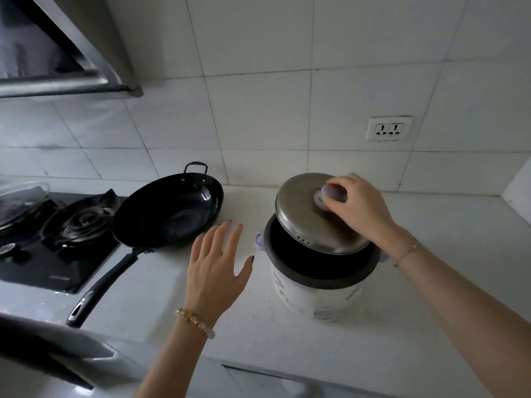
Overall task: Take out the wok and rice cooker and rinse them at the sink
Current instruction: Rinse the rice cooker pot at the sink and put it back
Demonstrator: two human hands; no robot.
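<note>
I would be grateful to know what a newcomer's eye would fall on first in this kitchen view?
First, the right hand pinching the knob of the steel lid, which is tilted up off the white rice cooker at centre right on the counter. Next, the left hand, open with fingers spread, between the cooker and the black wok lying at the edge of the hob.

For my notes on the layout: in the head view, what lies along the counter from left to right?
Gas burner → wok → left hand → rice cooker, its lid held tilted by the right hand.
</note>
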